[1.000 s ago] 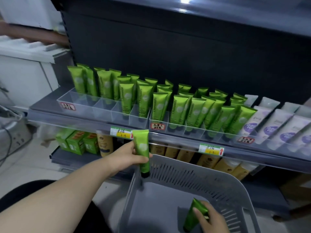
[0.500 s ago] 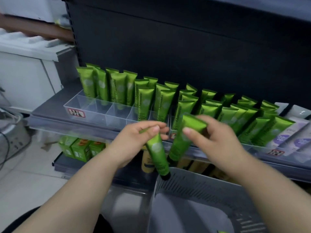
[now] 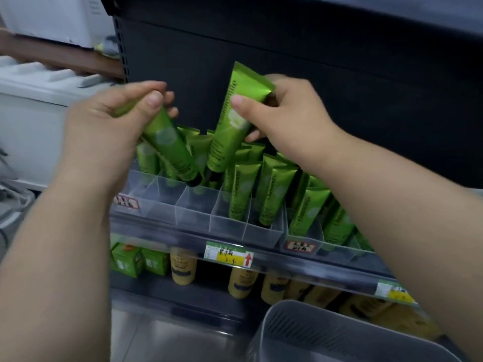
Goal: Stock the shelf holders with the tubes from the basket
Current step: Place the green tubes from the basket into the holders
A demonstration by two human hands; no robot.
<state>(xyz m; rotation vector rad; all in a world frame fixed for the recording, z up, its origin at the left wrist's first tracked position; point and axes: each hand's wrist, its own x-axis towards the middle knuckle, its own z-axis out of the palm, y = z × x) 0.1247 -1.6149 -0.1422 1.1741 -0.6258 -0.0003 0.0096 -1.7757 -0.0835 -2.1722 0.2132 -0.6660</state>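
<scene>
Spanning the whole background, a dark shelf unit (image 3: 313,74) is seen, its upper shelf (image 3: 183,232) carrying a clear divided holder (image 3: 198,207). A grey basket (image 3: 326,333) is seen at the lower right, below the shelf edge; its inside is hidden from view. Rows of green tubes (image 3: 241,189) are stood cap-down in the holder's back and right compartments, while the front left compartments are seen bare. On the lower shelf, yellow bottles (image 3: 183,267) and green boxes (image 3: 128,259) are ranged, and a price tag (image 3: 228,254) is fixed to the upper shelf's front rail.

Both hands are raised above the holder. A left tube (image 3: 170,145) is gripped by the left hand (image 3: 104,131): the fingers (image 3: 154,99) are clamped on its upper, crimped end, and its dark cap is tilted down to the right, just over the holder's back cells. A right tube (image 3: 230,126) is held by the right hand (image 3: 287,118), with the thumb pressed on its front face and the other fingers closed behind it; the crimped end stands up above the fingers, and the cap end is sunk among the standing tubes. The two held tubes lie close at their caps.
</scene>
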